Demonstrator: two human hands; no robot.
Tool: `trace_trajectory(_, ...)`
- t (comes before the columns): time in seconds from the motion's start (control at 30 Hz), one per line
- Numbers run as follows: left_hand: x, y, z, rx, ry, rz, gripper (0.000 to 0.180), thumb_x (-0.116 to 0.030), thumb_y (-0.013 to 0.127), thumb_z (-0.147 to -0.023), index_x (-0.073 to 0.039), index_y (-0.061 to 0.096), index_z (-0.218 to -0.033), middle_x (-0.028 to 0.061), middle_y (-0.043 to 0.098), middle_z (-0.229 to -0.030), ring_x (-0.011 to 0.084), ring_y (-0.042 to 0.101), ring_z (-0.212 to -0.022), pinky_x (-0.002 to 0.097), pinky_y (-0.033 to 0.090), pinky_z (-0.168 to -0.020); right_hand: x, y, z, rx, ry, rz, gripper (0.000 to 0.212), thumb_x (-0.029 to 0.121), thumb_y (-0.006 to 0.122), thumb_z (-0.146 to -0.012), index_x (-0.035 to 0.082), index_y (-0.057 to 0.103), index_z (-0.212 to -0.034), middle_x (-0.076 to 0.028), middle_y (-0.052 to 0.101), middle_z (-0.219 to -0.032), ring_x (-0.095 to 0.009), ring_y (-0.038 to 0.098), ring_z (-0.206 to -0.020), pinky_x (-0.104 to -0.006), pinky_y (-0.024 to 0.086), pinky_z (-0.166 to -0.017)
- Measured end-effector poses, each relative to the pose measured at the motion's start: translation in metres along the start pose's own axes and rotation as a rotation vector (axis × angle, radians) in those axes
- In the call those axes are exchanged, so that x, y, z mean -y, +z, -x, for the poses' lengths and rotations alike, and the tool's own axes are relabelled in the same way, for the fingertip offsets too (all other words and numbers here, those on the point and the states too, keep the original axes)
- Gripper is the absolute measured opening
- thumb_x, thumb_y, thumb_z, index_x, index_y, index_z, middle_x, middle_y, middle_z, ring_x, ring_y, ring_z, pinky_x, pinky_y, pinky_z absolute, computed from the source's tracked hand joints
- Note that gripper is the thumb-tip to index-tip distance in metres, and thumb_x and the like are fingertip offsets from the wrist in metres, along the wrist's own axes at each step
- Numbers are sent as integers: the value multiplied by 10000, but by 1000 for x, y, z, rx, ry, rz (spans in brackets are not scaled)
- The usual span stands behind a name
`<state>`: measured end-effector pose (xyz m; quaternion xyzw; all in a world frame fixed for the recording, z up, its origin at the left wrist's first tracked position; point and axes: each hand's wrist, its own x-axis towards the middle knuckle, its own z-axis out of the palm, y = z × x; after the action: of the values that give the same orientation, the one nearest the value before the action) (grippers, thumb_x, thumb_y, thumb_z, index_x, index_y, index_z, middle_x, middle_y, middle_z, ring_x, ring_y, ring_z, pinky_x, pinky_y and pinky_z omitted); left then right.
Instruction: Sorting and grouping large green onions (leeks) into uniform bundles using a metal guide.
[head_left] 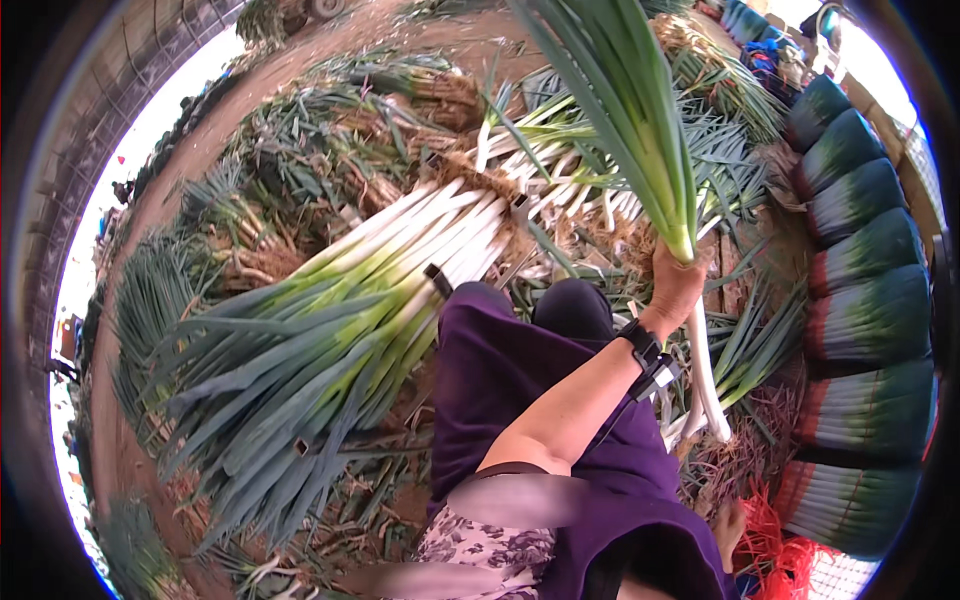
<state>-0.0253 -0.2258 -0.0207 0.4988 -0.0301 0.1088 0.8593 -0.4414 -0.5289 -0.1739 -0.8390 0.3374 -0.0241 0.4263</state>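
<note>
1. Covering the lap, purple cloth (480,380) runs up to the raised knees; a floral sleeve (470,545) lies at its left.
2. At the cloth's lower right edge shows a patch of bare skin (728,530), just beside loose red strings (765,535). Whether it is the right hand I cannot tell, nor how any fingers there are set.
3. From the sleeve, the bare left forearm (560,420) crosses the lap toward the right, a black band with a small device (650,360) about its wrist.
4. Beyond the right knee, the left hand (680,288) has its fingers curled together around the held leek (645,140). Its green leaves fan upward from the grip; white stalk hangs below, at a slight tilt. Whether more than one stalk is held I cannot tell.
5. Left of the knees lies a large heap of leeks (330,320), white ends toward the upper right, dark leaves spread to the lower left; a black upright piece (437,280) stands against its near side.
6. Along the right, thick leek bundles (868,315) with red bands stand in a curved row.
7. Farther out, more leeks with tangled roots lie on brown ground (150,270); a wire-mesh wall (75,120) bends along the left rim.
</note>
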Motion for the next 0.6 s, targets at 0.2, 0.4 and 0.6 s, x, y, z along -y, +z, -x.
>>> trace_trajectory(0.2,-87,-8,15,-34,72,182,135,-99,709,-871,-31,594,-897,4,604,-755,79,536,-626,240,443,-568,295,89,-48,141,-897,343,674,31,685,-757,-5,417,-1374,-256,523,-1296,-398,533,-1172,-427,437,-973)
trace_trajectory(0.4,-209,-118,-13,-158,364,201,81,-88,707,-864,-50,649,-905,5,626,-821,105,602,-763,257,479,-666,449,191,-99,212,-1363,314,555,8,670,-709,94,544,-1242,-149,657,-1004,-365,638,-856,-422,511,-717)
trace_trajectory(0.6,-244,-270,2,-314,508,279,228,-55,600,-902,-50,552,-1124,108,628,-1150,276,574,-1121,458,433,-1024,591,346,-84,113,-1694,264,380,110,594,-819,142,561,-1197,-73,610,-1111,-266,572,-1047,-407,437,-855)
